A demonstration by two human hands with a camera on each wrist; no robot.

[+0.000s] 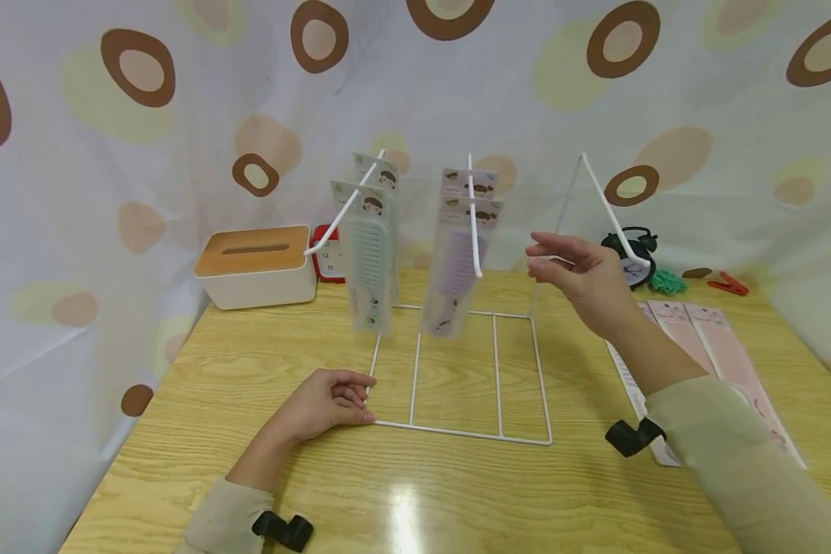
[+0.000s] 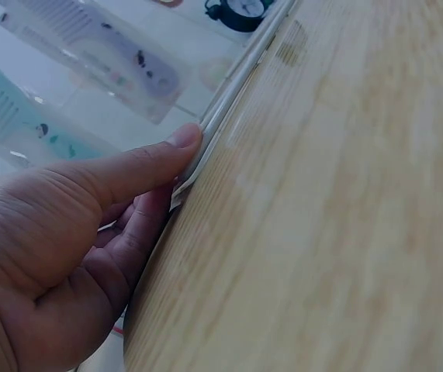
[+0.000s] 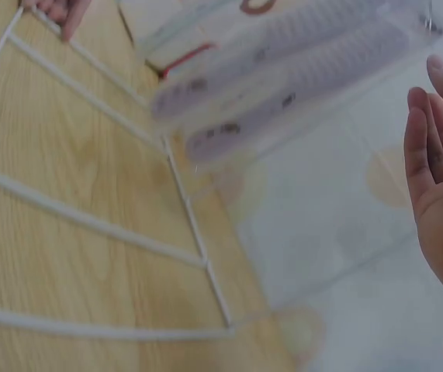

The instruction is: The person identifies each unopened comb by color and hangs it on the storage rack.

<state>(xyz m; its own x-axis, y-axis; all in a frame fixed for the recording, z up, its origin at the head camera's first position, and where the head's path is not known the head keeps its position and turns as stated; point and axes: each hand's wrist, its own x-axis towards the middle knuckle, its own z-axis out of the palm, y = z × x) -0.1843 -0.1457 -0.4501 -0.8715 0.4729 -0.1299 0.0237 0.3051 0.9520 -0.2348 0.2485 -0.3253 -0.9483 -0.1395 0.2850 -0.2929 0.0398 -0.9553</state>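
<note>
A white wire display rack (image 1: 457,432) stands on the table, with three arms at its top. My left hand (image 1: 332,404) pinches the near left corner of its base; the left wrist view shows the thumb (image 2: 184,138) on the rod. Packaged mint-green combs (image 1: 368,261) hang from the left arm, packaged purple combs (image 1: 459,265) from the middle one. The right arm of the rack (image 1: 612,208) carries nothing. My right hand (image 1: 585,281) is raised between the middle and right arms, fingers extended and holding nothing, apart from the purple combs in the right wrist view.
Pink packages (image 1: 727,354) lie on the table at the right, partly behind my right forearm. Along the back are a tissue box (image 1: 256,281) with a wooden lid, a red-framed object (image 1: 328,258), a black alarm clock (image 1: 637,265), a green tangle (image 1: 668,282) and a red clip (image 1: 729,285).
</note>
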